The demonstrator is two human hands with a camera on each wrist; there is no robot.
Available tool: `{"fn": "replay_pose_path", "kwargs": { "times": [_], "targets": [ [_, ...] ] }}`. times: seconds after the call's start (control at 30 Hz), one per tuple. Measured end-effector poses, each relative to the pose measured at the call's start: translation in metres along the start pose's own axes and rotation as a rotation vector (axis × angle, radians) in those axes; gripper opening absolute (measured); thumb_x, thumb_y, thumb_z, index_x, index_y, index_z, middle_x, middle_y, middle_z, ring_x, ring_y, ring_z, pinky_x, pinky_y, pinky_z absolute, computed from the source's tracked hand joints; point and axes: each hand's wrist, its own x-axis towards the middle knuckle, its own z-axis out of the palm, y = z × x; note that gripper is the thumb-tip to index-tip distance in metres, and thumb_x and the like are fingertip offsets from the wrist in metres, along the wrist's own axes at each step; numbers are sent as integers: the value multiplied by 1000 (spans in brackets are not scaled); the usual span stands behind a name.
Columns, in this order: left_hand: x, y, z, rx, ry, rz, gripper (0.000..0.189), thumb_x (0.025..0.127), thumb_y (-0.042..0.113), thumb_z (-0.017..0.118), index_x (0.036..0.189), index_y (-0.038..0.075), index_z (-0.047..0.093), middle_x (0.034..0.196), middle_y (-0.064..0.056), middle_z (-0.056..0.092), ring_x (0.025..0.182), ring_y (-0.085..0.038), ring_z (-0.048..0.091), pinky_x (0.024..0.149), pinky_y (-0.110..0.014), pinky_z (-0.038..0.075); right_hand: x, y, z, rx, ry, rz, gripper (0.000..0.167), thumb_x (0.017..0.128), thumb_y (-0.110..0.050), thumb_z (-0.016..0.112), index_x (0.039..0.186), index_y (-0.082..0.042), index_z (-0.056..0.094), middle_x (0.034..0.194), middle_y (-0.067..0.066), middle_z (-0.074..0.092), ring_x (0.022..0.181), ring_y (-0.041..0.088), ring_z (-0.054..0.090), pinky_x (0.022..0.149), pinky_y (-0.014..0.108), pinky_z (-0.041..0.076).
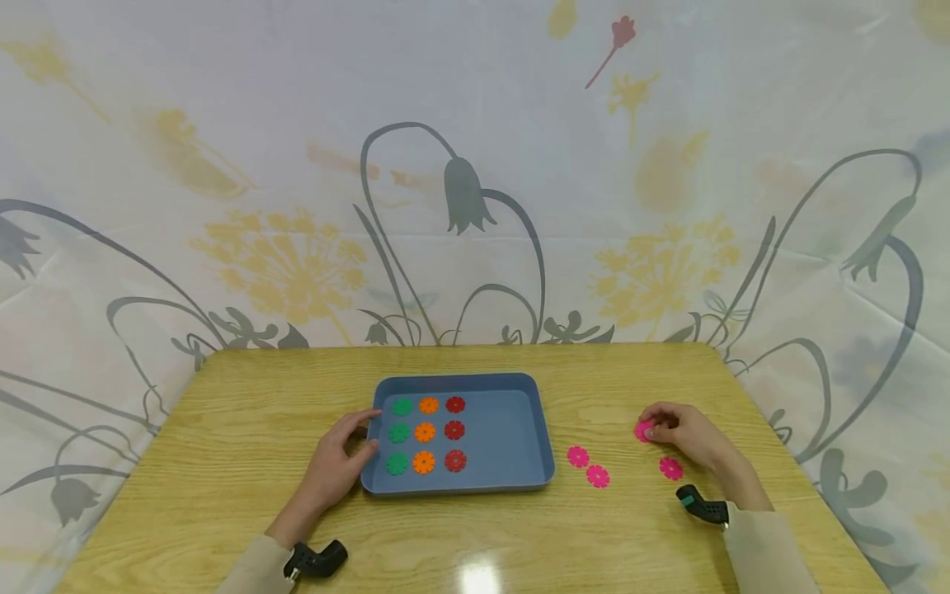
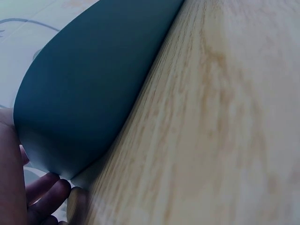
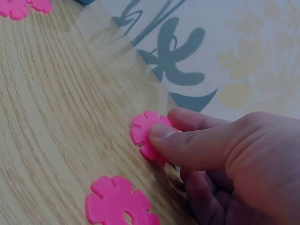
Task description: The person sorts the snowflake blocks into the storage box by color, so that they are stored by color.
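My right hand [image 1: 686, 431] pinches a pink notched plastic disc [image 3: 146, 127] between thumb and fingers, over the right part of the table. Another pink disc [image 3: 115, 202] lies on the wood near that hand. At the left side of a blue-grey tray [image 1: 512, 437], my left hand [image 1: 337, 462] holds the rim, its thumb and index finger over the edge. In the left wrist view, the outer wall of the tray [image 2: 89, 89] fills much of the picture, with curled fingers at its lower end. Inside the tray are columns of green discs [image 1: 399, 432], orange discs [image 1: 425, 432] and red discs [image 1: 455, 430].
Two pink discs [image 1: 588, 467] lie close together on the wooden table [image 1: 460, 536], between the tray and my right hand. A flower-patterned cloth [image 1: 475, 280] hangs behind the table. Each wrist carries a black camera mount [image 1: 701, 505].
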Motion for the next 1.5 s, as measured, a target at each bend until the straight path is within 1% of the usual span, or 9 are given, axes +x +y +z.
{"fn": "replay_pose_path", "kwargs": {
  "times": [0.23,0.33,0.53,0.73,0.83,0.97,1.03,1.3,1.5],
  "targets": [
    [-1,1,0,5,7,2,40,86,10,65,126,12,58,119,-5,57,90,-17,57,74,-38,45,-3,2,-3,38,44,27,27,91,-14,61,113,0,62,104,13,61,84,14,54,71,24,44],
    [0,2,0,4,10,2,40,86,10,65,126,11,58,118,-4,58,90,-16,56,75,-38,45,-3,1,-4,44,59,39,29,92,-18,60,115,-1,62,112,15,60,91,12,54,75,22,43],
    [-1,3,-2,-10,7,-8,40,86,9,65,126,12,58,119,-3,57,91,-14,55,76,-37,45,-4,0,-3,56,93,45,33,91,-23,61,115,-1,63,113,15,61,93,9,55,77,20,43],
    [2,5,-2,-8,-6,-2,40,87,12,64,127,14,57,121,-3,56,93,-14,55,78,-39,45,-4,-2,-4,73,147,15,33,90,-19,62,114,3,62,107,17,63,85,7,57,74,20,45],
    [3,6,-3,-11,-13,-5,41,87,12,64,127,15,57,121,-2,56,93,-14,56,77,-39,45,-3,-5,-4,133,138,15,34,91,-13,61,118,7,59,105,20,59,84,10,60,73,23,49],
    [2,6,-3,-14,-11,0,41,87,11,65,127,14,57,120,-3,56,92,-14,56,77,-39,45,-2,-10,-1,256,105,29,37,93,-3,55,127,10,50,106,24,50,88,19,64,74,31,52],
    [2,6,-2,-14,-11,0,41,87,10,65,127,14,57,120,-3,56,92,-14,56,77,-38,45,-1,-11,1,290,99,35,38,93,-2,53,129,10,47,107,25,47,89,23,65,74,33,52],
    [0,5,-2,-12,-6,0,41,86,10,65,126,13,58,119,-2,57,92,-14,55,77,-39,45,3,-20,7,342,85,57,39,93,-2,53,130,9,48,114,27,46,88,27,64,75,35,52],
    [-1,3,-1,-10,-6,-2,40,87,11,65,126,14,58,120,-2,56,93,-14,55,78,-37,45,5,-30,13,311,67,43,38,93,-2,54,128,10,49,111,26,49,87,29,63,74,35,52]
  ]
}}
